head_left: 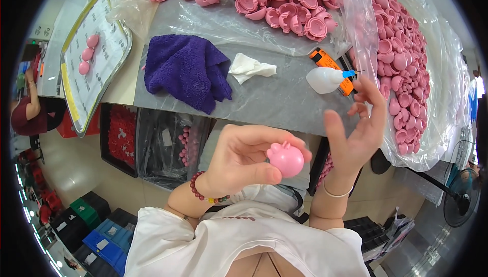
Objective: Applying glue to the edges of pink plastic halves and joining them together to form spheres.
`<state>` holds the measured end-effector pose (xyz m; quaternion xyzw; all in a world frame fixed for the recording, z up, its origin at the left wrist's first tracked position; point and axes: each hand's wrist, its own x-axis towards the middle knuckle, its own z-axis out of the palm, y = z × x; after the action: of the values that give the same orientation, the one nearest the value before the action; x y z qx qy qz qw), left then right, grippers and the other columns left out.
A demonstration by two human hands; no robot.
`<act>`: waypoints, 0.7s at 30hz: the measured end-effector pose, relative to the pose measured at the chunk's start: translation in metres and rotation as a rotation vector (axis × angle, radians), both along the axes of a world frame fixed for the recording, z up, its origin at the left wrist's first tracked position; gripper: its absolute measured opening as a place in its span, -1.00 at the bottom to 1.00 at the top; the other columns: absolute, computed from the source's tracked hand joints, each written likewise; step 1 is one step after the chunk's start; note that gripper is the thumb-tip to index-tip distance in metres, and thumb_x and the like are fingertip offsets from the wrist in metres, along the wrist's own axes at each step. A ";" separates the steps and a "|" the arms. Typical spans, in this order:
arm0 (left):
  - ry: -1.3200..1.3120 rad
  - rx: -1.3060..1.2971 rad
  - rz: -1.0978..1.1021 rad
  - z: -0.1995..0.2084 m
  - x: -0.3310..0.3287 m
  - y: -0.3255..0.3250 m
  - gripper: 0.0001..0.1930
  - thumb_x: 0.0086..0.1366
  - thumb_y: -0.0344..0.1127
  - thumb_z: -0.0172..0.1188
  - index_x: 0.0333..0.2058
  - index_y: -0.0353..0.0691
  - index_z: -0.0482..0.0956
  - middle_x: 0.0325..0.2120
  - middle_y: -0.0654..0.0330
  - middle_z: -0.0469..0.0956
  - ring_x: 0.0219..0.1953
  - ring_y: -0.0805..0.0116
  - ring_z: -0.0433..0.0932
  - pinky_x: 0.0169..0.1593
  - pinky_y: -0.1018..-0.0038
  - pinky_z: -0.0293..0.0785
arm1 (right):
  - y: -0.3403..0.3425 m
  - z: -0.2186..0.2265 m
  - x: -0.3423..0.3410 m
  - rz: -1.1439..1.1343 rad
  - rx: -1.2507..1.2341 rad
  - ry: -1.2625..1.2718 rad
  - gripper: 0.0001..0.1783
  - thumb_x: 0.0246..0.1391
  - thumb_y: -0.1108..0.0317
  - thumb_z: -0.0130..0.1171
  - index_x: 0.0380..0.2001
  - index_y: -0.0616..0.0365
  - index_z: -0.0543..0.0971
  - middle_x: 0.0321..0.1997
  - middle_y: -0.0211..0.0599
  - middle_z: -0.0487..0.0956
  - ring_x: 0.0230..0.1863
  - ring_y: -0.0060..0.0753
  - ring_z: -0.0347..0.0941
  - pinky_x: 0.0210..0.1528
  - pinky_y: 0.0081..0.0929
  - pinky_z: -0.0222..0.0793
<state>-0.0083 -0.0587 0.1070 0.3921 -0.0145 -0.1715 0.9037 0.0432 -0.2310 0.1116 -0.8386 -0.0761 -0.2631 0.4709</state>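
Between the thumb and fingers of my left hand [238, 156] is a pink plastic ball [287, 162] with small raised bumps on its top, held in front of my body. My right hand [356, 137] is raised to the right of the ball with its fingers apart, and nothing shows in it. Just beyond those fingers, a white squeeze bottle [323, 80] with a blue cap and thin needle tip lies across an orange-and-black box cutter [330, 66]. A crumpled white tissue [250, 67] and a purple cloth [185, 71] lie farther left on the grey tabletop [284, 99].
Pink plastic half-shells [284, 2] are heaped at the far side, and more fill a clear plastic bag [351, 18] at right. A tray [101, 81] at left bears several pink balls [87, 54]. Below stands a bin of red pieces [121, 134]. Another person [33, 109] is far left.
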 end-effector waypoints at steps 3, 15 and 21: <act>0.089 -0.221 -0.172 0.002 0.003 -0.001 -0.41 -0.11 0.08 0.23 -0.28 -0.35 0.41 -0.43 0.02 0.47 -0.41 0.32 0.48 -0.29 0.45 0.46 | 0.007 -0.003 0.016 0.031 -0.328 -0.064 -0.64 -0.42 0.47 0.24 -0.39 0.26 0.43 -0.43 -0.30 0.41 -0.49 -0.44 0.25 -0.47 -0.62 0.18; 0.127 -0.344 -0.210 -0.001 0.006 -0.004 -0.46 -0.11 0.04 0.26 -0.31 -0.24 0.28 -0.44 0.11 0.42 -0.36 0.25 0.44 -0.31 0.35 0.44 | -0.006 -0.013 -0.001 0.249 0.466 0.058 -0.65 -0.09 0.34 -0.04 -0.26 0.41 0.31 -0.38 0.01 0.47 -0.47 -0.39 0.40 -0.39 -0.58 0.34; -0.124 -0.083 -0.075 0.006 0.007 0.013 -0.56 -0.08 -0.10 0.26 -0.37 -0.31 0.34 -0.51 0.06 0.46 -0.44 0.23 0.47 -0.35 0.39 0.42 | -0.005 -0.012 -0.005 0.280 0.494 0.129 -0.62 -0.08 0.32 -0.02 -0.25 0.44 0.32 -0.42 -0.06 0.47 -0.47 -0.44 0.39 -0.47 -0.64 0.34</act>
<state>-0.0016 -0.0455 0.1125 0.3636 -0.0923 -0.1796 0.9094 0.0384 -0.2362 0.0994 -0.6950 -0.0945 -0.1523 0.6963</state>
